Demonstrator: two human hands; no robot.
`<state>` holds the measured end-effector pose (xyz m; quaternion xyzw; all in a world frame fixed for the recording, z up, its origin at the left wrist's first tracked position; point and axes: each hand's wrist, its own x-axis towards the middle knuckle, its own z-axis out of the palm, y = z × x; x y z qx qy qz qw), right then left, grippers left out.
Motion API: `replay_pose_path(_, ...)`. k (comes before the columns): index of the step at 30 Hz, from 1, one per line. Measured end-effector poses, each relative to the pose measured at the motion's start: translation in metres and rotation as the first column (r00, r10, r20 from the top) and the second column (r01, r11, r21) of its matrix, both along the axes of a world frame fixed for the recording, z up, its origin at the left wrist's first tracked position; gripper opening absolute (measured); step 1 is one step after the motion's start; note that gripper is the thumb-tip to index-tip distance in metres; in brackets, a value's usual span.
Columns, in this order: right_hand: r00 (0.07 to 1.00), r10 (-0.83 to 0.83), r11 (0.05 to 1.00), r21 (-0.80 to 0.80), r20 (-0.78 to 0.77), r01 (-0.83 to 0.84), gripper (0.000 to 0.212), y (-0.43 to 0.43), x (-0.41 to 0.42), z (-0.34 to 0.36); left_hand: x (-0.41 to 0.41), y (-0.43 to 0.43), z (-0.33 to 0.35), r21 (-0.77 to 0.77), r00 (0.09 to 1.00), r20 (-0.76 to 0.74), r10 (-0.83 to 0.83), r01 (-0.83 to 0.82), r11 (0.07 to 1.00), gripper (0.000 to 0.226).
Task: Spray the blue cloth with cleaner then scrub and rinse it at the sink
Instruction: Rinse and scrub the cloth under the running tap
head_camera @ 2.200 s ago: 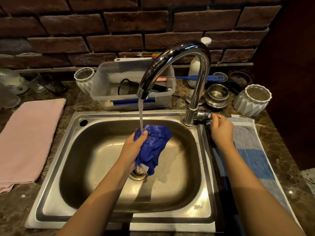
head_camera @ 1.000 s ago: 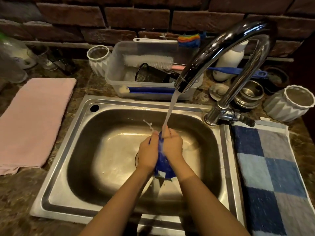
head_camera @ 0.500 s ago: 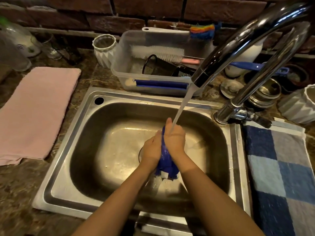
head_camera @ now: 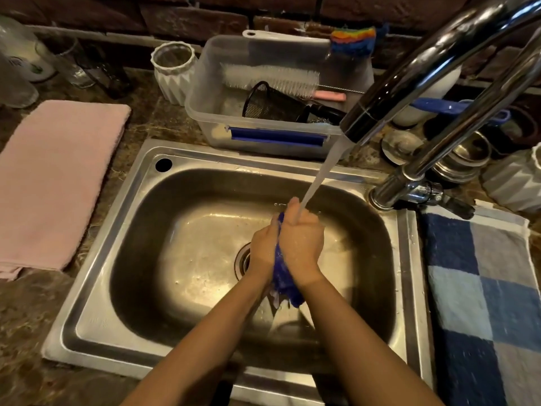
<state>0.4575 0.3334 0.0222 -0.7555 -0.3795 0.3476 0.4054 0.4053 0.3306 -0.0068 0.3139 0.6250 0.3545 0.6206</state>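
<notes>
The blue cloth (head_camera: 285,284) is bunched and wet, squeezed between my two palms over the middle of the steel sink (head_camera: 96,323). My left hand (head_camera: 263,250) presses it from the left and my right hand (head_camera: 301,244) from the right; only a strip between the hands and a clump below the wrists shows. Water runs from the chrome faucet (head_camera: 409,71) spout onto the top of my right hand and the cloth. The drain (head_camera: 243,260) is partly hidden behind my left hand.
A pink towel (head_camera: 55,177) lies left of the sink and a blue checked towel (head_camera: 480,303) right of it. Behind the sink stands a clear plastic bin (head_camera: 263,139) with brushes and a mesh cup, flanked by white ribbed cups (head_camera: 172,71) and steel bowls (head_camera: 465,156).
My right hand left the faucet handle and joined the left on the cloth. Both hands now press and rub it under the stream, and my view has moved closer and lower.
</notes>
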Motion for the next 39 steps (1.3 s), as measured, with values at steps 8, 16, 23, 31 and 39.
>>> replay_pose_path(8, 0.986, 0.026, 0.993, -0.109, -0.165, -0.044, 0.041, 0.023, 0.012, -0.028, -0.008, -0.013, -0.007, -0.032, 0.997, 0.064, 0.038, -0.036, 0.999, 0.037)
replay_pose_path(16, 0.893, 0.227, 0.964, -0.04, -0.39, -0.262, 0.022, -0.002, 0.038, -0.013, -0.017, -0.001, -0.007, -0.16, 0.965, 0.197, 0.172, -0.142, 0.977, 0.042)
replay_pose_path(23, 0.884, 0.302, 0.95, 0.032, -0.357, -0.311, 0.025, -0.011, 0.04, -0.014, -0.027, 0.007, -0.001, -0.219, 0.931, 0.335, 0.144, -0.071, 0.973, 0.028)
replay_pose_path(31, 0.846, 0.27, 0.919, -0.138, -0.46, -0.369, 0.01, -0.018, 0.058, -0.02, -0.041, 0.01, 0.0, -0.155, 0.819, 0.555, 0.147, -0.073, 0.985, 0.036)
replay_pose_path(39, 0.955, 0.233, 0.97, -0.022, -0.181, -0.241, 0.008, -0.025, 0.011, -0.01, -0.014, 0.009, -0.007, -0.275, 0.98, 0.151, 0.13, -0.084, 0.958, 0.039)
